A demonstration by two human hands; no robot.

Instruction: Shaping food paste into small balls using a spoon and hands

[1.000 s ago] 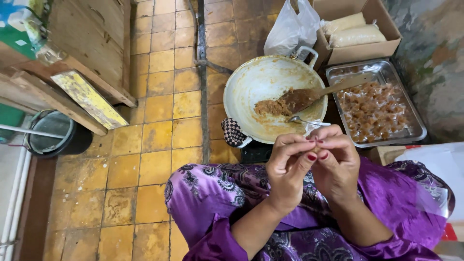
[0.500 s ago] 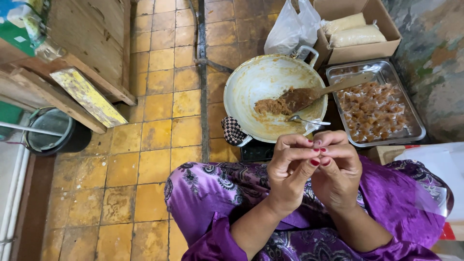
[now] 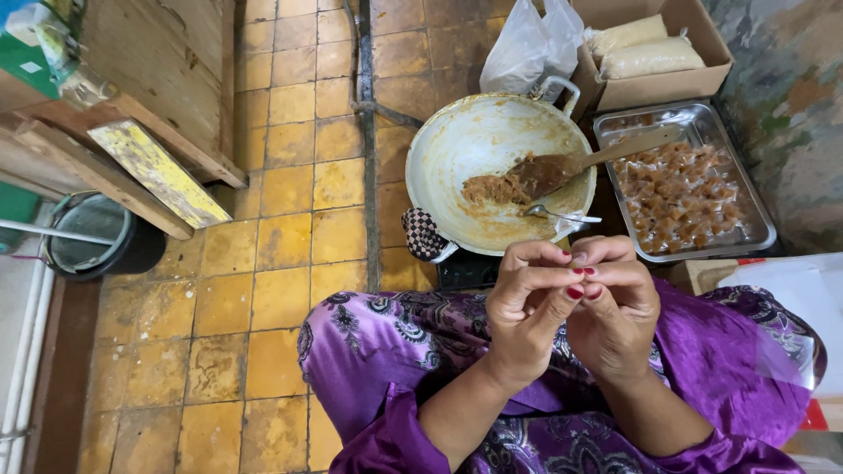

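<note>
Left hand [image 3: 527, 303] and right hand [image 3: 615, 303] pressed together just below pan [image 3: 457, 140], fingertips pinching small piece; piece itself hidden. Judged step: wrapping or shaping sweet. Brown paste, wooden spatula [image 3: 571, 167], spoon [image 3: 558, 213] in pan; tray [image 3: 757, 206] of wrapped pieces right of pan.

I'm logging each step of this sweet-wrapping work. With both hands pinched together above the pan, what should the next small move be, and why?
Probably finish closing the wrap, then set the piece in the metal tray. The left hand and right hand meet fingertip to fingertip over something too small to make out, and the tray already holds many wrapped brown pieces, beside the pan.
</note>
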